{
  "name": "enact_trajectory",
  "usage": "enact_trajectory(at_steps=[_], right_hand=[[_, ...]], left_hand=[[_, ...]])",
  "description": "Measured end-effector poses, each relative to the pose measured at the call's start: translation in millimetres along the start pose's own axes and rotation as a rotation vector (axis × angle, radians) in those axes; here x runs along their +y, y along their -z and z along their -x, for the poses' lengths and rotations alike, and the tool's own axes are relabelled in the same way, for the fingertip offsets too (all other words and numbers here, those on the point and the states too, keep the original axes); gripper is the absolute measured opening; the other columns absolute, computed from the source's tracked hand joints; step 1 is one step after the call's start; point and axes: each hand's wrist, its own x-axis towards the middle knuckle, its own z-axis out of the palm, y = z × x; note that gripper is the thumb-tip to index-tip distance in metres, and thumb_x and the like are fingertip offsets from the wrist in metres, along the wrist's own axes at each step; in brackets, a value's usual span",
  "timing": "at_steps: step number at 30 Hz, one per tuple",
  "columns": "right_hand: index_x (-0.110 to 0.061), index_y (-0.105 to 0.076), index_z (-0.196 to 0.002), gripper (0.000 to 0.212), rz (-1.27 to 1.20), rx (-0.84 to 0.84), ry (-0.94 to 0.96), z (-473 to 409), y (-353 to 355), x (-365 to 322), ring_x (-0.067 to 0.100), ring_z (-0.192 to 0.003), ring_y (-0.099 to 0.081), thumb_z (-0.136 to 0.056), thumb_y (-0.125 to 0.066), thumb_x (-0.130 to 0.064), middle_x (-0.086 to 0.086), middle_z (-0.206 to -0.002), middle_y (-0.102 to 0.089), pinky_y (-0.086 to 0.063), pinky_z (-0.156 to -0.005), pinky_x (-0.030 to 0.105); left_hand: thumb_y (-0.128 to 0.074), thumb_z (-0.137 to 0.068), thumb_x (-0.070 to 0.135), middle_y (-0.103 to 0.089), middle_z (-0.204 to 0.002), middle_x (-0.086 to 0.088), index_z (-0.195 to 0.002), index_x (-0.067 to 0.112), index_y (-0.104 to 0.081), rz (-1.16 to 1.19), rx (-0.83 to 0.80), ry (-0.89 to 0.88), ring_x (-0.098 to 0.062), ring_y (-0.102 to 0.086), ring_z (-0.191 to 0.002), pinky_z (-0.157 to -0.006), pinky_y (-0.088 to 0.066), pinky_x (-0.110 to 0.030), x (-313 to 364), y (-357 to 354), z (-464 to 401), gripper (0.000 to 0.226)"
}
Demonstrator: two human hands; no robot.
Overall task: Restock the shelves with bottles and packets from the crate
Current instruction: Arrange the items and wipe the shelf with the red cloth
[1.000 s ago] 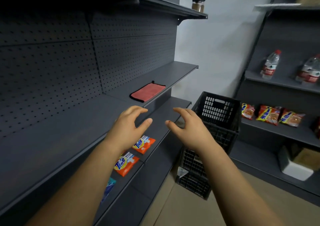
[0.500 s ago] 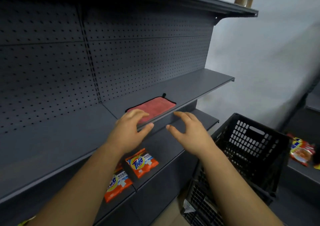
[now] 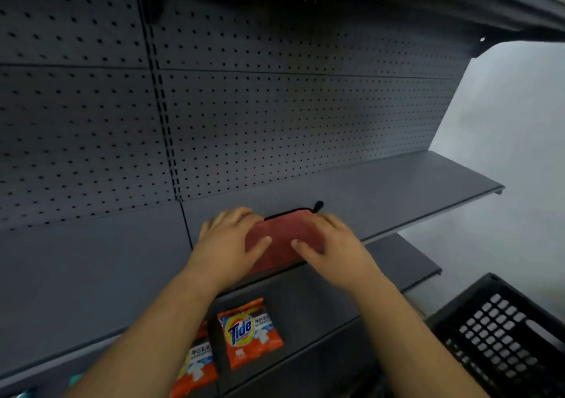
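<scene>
Crate (image 3: 501, 336): black, with a lattice wall, at the lower right of the view, below and to the right of the shelves; what it holds cannot be seen from here.
Packets: one orange Tide packet (image 3: 249, 332) lies flat on the lower shelf (image 3: 321, 300); a second orange packet (image 3: 197, 358) lies just beside it on the left, partly hidden behind the left forearm.
Bottles: cannot tell; no bottle is clear in this view.
Cloth (image 3: 282, 238): red, folded, with a dark edge and a small black loop at its far corner; it lies on the middle shelf (image 3: 397, 189), near the front edge.
Left hand (image 3: 227, 238): palm down over the left end of the cloth, thumb stretched across the red fabric, fingers reaching past its far left corner onto the shelf. Grip: released, fingers nearly straight, only resting on the cloth.
Right hand (image 3: 328, 243): palm down over the right end of the cloth, thumb pointing inward toward the left thumb, fingers spread over the far right edge. Grip: released, pressing flat, nothing clasped.
Back panel (image 3: 275, 116): dark grey board with rows of small holes, behind the middle shelf.
Top shelf (image 3: 504, 9): overhangs at the upper right.
Wall (image 3: 513, 141): pale, to the right of the shelving.
</scene>
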Motion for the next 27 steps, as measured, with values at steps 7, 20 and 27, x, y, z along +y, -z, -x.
enact_trajectory(at_steps=[7,20,27], right_hand=[[-0.027,-0.046,-0.144,0.061,0.014,-0.173,0.184,-61,-12,43,0.012,-0.138,-0.035,-0.091,-0.057,-0.056,-0.007,-0.153,-0.033,-0.034,-0.11,0.026],[-0.035,-0.031,-0.152,0.065,0.093,-0.39,0.388,-91,-36,82,0.013,-0.151,-0.004,-0.095,-0.039,-0.065,-0.01,-0.164,-0.011,-0.009,-0.121,0.033],[-0.032,-0.03,-0.153,0.065,0.102,-0.403,0.41,-88,-31,81,0.015,-0.151,-0.006,-0.096,-0.04,-0.062,-0.008,-0.164,-0.012,-0.01,-0.121,0.034]], left_hand=[[-0.044,-0.094,0.057,-0.04,-0.144,0.015,-0.137,0.035,-0.046,-0.066,-0.051,0.164,-0.011,-0.033,-0.134,-0.111,-0.025,-0.035,7,-23,-17,0.049],[-0.022,-0.081,0.067,-0.042,-0.149,0.009,-0.136,0.027,-0.054,-0.087,-0.084,0.373,-0.012,-0.041,-0.135,-0.113,-0.033,-0.032,25,-53,-6,0.076],[-0.049,-0.094,0.053,-0.038,-0.15,0.015,-0.137,0.029,-0.052,-0.1,-0.125,0.406,-0.006,-0.039,-0.134,-0.112,-0.032,-0.025,25,-46,-3,0.05]])
